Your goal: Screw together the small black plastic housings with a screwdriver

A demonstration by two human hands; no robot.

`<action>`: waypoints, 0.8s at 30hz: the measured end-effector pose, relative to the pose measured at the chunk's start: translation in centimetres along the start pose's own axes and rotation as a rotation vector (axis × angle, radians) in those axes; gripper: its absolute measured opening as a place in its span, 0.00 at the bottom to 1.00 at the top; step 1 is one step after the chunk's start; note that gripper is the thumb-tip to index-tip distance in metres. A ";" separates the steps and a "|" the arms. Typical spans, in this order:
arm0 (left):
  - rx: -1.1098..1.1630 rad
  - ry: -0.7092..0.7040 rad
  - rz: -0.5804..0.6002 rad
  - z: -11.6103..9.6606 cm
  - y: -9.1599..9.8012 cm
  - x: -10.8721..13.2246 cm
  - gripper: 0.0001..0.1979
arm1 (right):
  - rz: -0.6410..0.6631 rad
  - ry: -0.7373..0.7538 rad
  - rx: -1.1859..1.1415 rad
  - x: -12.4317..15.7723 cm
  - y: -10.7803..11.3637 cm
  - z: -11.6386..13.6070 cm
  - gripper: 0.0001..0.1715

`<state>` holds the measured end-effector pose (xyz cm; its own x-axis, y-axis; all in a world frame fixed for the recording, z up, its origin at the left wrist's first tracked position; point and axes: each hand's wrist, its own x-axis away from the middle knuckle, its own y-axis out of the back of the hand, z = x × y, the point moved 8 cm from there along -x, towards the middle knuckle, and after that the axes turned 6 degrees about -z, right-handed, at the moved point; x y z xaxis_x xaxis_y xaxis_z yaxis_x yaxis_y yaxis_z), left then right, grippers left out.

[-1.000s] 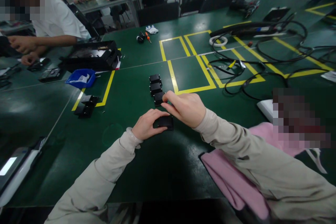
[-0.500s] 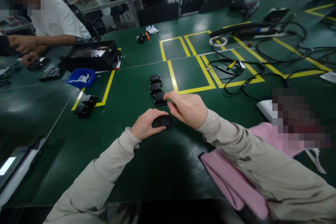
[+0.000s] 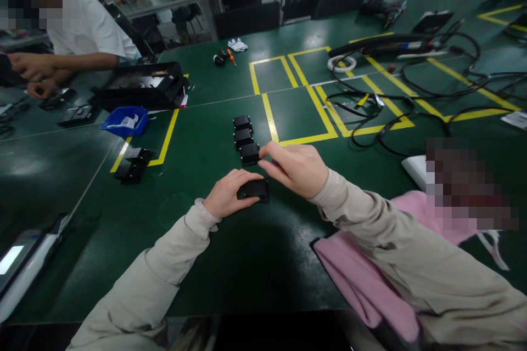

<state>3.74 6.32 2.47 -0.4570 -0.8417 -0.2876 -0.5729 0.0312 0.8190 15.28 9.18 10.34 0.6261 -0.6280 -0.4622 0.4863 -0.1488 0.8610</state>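
Left hand point(image 3: 228, 192) is clamping fingers on black box point(image 3: 259, 190), right hand point(image 3: 298, 169) is hovering at its two o'clock, can't tell if fingers touching.

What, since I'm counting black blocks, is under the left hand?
The left hand has a black block between thumb and fingers, its right end showing. How far it reaches into the grip, and anything beneath the palm, is covered.
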 end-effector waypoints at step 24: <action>-0.005 0.017 0.002 0.1 0.0 0.0 0.20 | 0.055 -0.024 0.004 0.0 -0.4 -0.1 0.19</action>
<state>3.68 6.38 2.47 -0.4463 -0.8508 -0.2775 -0.5686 0.0301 0.8221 15.15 9.28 10.01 0.6374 -0.6531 -0.4087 0.4491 -0.1161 0.8859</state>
